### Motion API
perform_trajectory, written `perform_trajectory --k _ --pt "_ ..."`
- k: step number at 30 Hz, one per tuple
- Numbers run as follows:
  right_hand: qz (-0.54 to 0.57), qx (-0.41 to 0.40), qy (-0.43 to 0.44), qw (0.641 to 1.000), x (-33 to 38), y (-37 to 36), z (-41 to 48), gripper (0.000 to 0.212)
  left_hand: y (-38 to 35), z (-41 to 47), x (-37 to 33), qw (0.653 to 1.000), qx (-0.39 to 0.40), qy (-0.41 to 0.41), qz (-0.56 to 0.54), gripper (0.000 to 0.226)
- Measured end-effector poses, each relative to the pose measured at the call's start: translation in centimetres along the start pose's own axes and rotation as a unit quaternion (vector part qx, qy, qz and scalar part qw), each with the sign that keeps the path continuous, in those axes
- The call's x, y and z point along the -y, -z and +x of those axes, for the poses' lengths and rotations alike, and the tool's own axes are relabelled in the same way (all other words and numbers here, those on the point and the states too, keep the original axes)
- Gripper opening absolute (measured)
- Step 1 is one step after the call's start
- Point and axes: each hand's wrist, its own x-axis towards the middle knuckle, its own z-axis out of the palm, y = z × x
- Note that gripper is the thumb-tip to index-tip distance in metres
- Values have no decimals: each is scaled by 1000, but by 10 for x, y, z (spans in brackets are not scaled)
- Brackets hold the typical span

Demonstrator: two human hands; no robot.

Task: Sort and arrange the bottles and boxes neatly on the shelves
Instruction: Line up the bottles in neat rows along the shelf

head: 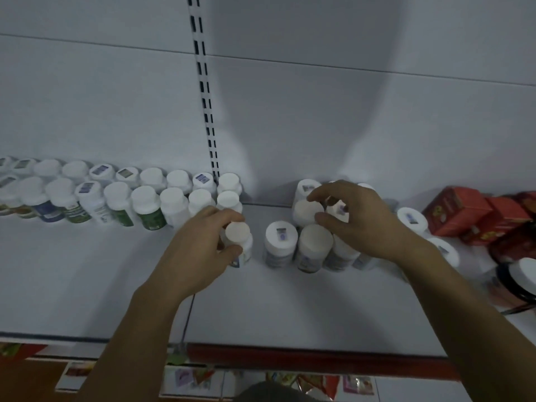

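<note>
Bare shelf front (pixel 72 285); bottle rows (pixel 116 195) along back left, bottle cluster (pixel 314 245) and red boxes (pixel 464 213) at right.

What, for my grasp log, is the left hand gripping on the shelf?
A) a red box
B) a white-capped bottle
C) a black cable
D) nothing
B: the fingers and thumb of the left hand curl round a white-capped bottle standing upright on the shelf.

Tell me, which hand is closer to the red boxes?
Right. The right hand pinches a cluster bottle left of the red boxes; the left hand grips a lone bottle farther left.
</note>
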Motion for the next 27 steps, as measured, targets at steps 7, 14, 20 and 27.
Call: perform_trajectory --k 7,14,20,27 --pt "-2 -6 -16 1000 -6 3 -5 24 25 49 -25 996 -57 -61 44 39" --pt "-8 -25 -53 998 -14 8 -8 23 -11 103 -29 970 -114 34 210 36" --pt "-125 -45 -134 982 -34 33 -11 36 -31 99 -15 973 -125 73 182 36" --pt "-139 170 -220 951 -48 52 -12 39 -23 94 -45 986 -123 -79 75 30"
